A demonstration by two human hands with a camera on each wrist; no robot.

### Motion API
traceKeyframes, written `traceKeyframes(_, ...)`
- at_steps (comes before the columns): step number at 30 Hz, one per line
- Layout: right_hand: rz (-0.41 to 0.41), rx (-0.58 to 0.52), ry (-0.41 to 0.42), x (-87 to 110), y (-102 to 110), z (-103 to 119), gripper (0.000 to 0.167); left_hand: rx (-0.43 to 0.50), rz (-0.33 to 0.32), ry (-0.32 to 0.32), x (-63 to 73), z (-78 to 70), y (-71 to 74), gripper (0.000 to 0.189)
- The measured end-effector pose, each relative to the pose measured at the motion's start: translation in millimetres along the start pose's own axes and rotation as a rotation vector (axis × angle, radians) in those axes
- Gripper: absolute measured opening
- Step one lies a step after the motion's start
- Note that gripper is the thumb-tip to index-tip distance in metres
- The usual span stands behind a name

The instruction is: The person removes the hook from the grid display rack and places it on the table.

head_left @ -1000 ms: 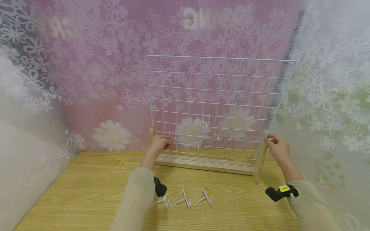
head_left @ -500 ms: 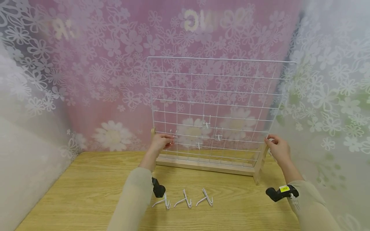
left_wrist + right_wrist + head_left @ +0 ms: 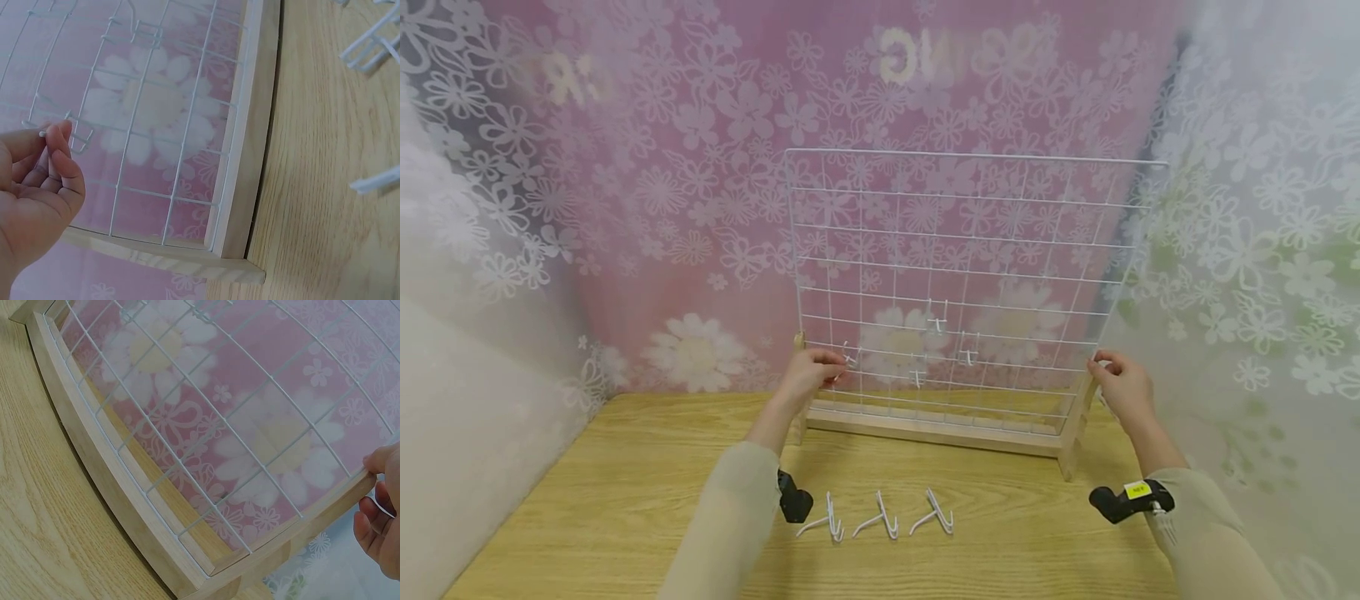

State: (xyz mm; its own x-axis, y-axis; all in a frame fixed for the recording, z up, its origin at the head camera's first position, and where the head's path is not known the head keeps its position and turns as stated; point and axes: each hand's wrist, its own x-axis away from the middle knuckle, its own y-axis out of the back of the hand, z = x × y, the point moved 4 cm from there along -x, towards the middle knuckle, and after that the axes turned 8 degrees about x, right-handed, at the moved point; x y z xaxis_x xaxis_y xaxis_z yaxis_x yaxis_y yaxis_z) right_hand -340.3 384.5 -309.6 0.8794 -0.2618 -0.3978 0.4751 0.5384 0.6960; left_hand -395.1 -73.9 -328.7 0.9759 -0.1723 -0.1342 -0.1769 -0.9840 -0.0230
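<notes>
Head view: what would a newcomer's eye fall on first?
Probably the large white wire grid, standing in its wooden stand toward the table's back. Next, three loose white hooks in a row in front. Then the hands: the left hand pinching another hook at the grid, the right hand gripping the stand's side.

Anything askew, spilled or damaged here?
Nothing stands out: three hooks lie in a row on the table, three others hang on the grid, the left hand pinches another hook, and the right hand grips the wooden stand.
</notes>
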Motion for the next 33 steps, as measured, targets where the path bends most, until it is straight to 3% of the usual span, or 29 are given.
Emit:
traceKeyframes(6,0.010,0.009,-0.015,0.5,-0.8,-2.5,0.039,-0.112,0.046,-0.006,11.1,-1.8,-0.2,0.014)
traceKeyframes(18,-0.011,0.008,0.008,-0.1,-1.6,-3.1,0.039,-0.127,0.136,-0.042,25.6,0.2,5.4,0.018)
traceKeyframes(25,-0.016,0.006,0.010,-2.2,-1.0,-2.7,0.039,-0.147,0.184,-0.028,37.0,5.6,10.2,0.014)
traceKeyframes(33,-0.018,0.003,0.001,-2.4,-0.5,-2.1,0.037,-0.209,0.292,-0.011,54.3,16.0,4.2,0.016)
